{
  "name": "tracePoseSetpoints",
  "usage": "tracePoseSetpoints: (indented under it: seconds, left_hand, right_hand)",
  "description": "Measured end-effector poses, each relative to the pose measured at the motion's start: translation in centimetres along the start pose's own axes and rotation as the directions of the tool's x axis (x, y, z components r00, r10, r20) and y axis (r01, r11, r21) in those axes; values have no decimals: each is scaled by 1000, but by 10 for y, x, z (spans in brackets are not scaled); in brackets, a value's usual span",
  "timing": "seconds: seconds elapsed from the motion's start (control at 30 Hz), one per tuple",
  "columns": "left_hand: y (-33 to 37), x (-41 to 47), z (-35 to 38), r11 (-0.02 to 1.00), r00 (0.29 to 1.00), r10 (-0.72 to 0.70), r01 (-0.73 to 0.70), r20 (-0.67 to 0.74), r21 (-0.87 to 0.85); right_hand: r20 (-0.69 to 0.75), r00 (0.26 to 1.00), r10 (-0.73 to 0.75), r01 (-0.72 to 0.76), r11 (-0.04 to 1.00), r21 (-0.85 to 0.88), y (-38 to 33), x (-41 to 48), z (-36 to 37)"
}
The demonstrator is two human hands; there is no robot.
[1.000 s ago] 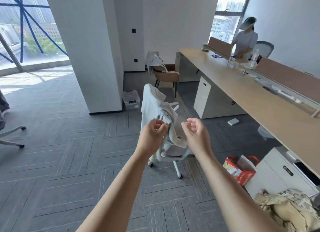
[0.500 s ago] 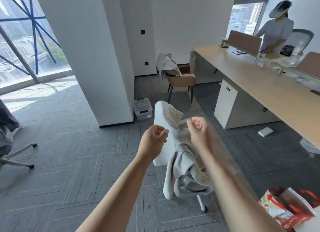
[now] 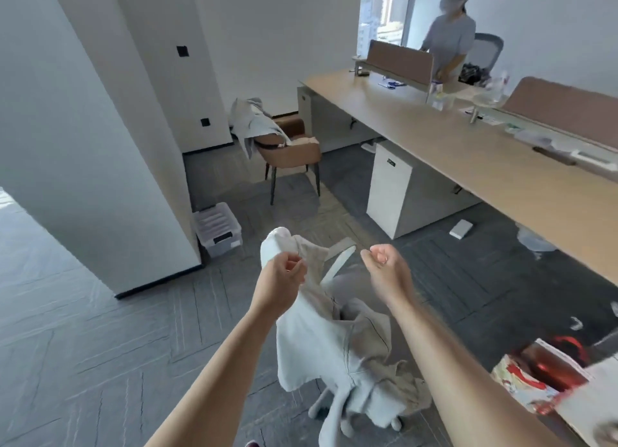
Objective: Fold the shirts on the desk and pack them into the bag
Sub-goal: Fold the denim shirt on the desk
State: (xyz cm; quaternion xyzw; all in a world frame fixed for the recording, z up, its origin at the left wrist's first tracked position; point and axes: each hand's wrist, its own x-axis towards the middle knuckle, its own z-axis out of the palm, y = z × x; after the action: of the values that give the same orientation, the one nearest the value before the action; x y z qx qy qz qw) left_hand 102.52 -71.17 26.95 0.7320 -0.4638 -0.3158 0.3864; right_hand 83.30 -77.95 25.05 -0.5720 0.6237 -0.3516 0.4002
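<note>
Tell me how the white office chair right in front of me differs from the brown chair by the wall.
The white office chair has a white frame and a wheeled base; the brown chair has a brown shell on straight dark legs. The white office chair stands close by; the brown chair stands farther off, beside the desk end. Both have pale garments draped over them.

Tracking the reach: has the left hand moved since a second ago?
Yes: the left hand has risen against the white chair, from its lower back to near its top.
</note>
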Motion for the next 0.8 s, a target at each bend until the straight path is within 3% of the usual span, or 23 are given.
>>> tracePoseSetpoints:
  seconds: [0.17, 0.33, 0.47, 0.63, 0.7, 0.8]
  left_hand:
    - [-21, 84, 21, 995, 962, 88, -95, 258, 16]
    - [-46, 125, 39, 981, 883, 136, -184, 449, 65]
    - [-68, 134, 44, 978, 835, 105, -186, 540, 98]
    - [-73, 126, 41, 948, 805, 104, -258, 584, 186]
    - [-69, 117, 39, 910, 783, 74, -306, 618, 279]
    - [-63, 97, 32, 777, 733, 9, -433, 680, 457]
  right_hand:
    - [8, 978, 208, -205, 967, -155, 22, 11, 40]
    - [54, 874, 483, -429, 819, -380, 52, 9, 75]
    - [-13, 783, 622, -533, 660, -529, 67, 10, 92]
    - [-209, 758, 618, -647, 672, -361, 74, 3, 87]
    - [-313, 753, 579, -643, 749, -160, 69, -6, 79]
    - [-435, 723, 536, -552, 828, 102, 44, -26, 60]
